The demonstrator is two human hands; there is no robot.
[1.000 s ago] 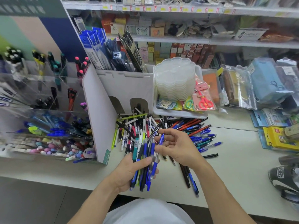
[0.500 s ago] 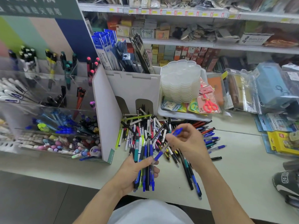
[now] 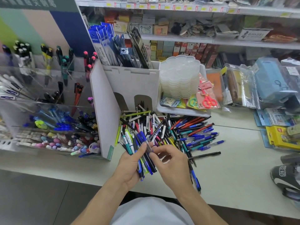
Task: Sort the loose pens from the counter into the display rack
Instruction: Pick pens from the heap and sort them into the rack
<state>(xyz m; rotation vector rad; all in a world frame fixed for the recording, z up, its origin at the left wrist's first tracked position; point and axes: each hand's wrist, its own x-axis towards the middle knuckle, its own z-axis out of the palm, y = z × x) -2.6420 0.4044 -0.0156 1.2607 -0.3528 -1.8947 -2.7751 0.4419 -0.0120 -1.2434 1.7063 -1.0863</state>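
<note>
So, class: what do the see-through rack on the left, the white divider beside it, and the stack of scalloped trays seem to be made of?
Rack: probably clear acrylic, glossy; pens show through its walls and the edges catch light.
Divider: likely matte white card or foam board; it is flat and thin, with slotted tabs along the top.
Trays: translucent, frosted plastic, apparently; the stacked rims show through each other.

My left palm [image 3: 129,164] hides the bundle's [image 3: 144,161] middle; the shoe [image 3: 285,177] is cut by the right edge; shelf labels [image 3: 162,7] are too blurred to read.
</note>
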